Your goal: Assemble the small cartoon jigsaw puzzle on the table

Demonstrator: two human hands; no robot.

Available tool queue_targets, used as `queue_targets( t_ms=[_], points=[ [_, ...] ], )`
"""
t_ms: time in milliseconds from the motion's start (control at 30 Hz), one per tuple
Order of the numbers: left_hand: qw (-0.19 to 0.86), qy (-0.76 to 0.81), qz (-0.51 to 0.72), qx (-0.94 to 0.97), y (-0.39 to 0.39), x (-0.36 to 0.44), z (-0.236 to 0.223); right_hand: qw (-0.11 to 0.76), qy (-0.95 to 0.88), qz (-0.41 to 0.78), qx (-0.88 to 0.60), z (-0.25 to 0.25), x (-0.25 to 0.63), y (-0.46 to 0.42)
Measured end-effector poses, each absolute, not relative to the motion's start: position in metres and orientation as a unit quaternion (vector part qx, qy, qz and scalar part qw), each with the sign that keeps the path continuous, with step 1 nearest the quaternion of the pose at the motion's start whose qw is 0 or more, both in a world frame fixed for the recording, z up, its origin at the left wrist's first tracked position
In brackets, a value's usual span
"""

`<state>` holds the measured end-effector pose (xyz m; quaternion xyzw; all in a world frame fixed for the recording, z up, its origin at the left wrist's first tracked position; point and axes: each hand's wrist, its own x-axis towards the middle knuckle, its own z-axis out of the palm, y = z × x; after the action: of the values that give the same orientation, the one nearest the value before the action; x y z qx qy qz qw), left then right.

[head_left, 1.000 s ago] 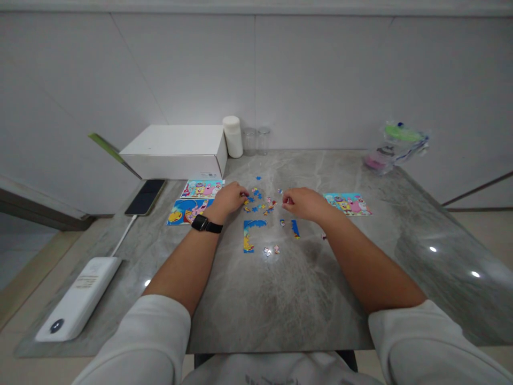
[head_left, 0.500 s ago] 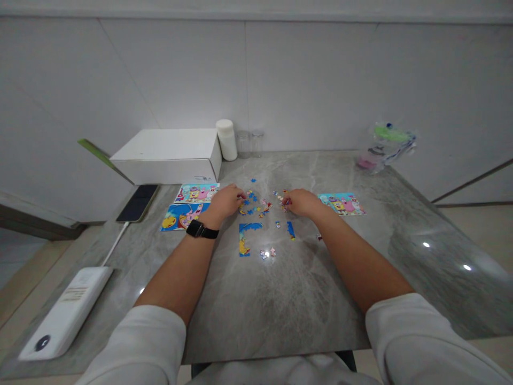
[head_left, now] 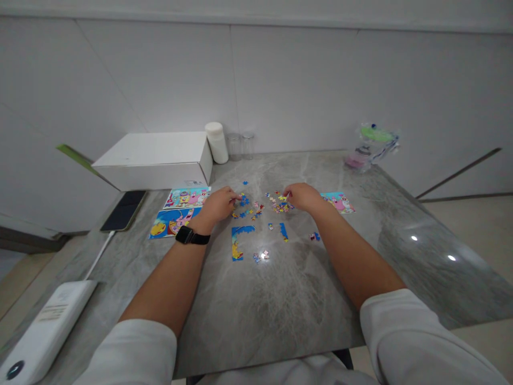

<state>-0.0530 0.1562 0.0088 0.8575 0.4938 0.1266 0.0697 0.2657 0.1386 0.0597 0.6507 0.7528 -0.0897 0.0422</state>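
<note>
My left hand (head_left: 223, 203), a dark watch on its wrist, rests at the left of the loose blue jigsaw pieces (head_left: 243, 200). Its fingers are curled together at the fingertips; whatever they may hold is too small to make out. Across the pile, my right hand (head_left: 301, 197) pinches at the edge of a cluster of mixed-colour jigsaw pieces (head_left: 281, 207), and what lies between its fingertips is hidden. Nearer to me lies a joined blue and yellow corner section (head_left: 236, 246). A short joined blue strip (head_left: 284, 231) lies to its right.
Picture cards lie at the left (head_left: 186, 198) and behind my right forearm (head_left: 340, 202). Small pieces sit near the front (head_left: 261, 256) and right (head_left: 315, 236). A white box (head_left: 152, 160), white bottle (head_left: 217, 143), glasses (head_left: 241, 147), plastic bag (head_left: 372, 147), phone (head_left: 124, 210) and power bank (head_left: 50, 326) surround them.
The view has shifted slightly to the right. My right hand has moved back a little from the cluster, uncovering more pieces. My left hand stays beside the blue pieces.
</note>
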Motion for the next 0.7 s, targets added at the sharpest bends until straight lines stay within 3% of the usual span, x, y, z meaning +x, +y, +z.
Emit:
queue_targets(
  t_ms=[300, 700],
  points=[
    [0.038, 0.563, 0.241, 0.79, 0.148, -0.054, 0.02, -0.029, 0.773, -0.092, 0.628, 0.061, 0.229, 0.158],
    [0.033, 0.598, 0.283, 0.749, 0.15, -0.061, 0.027, 0.023, 0.833, -0.039, 0.551, 0.037, 0.14, 0.238]
  ],
)
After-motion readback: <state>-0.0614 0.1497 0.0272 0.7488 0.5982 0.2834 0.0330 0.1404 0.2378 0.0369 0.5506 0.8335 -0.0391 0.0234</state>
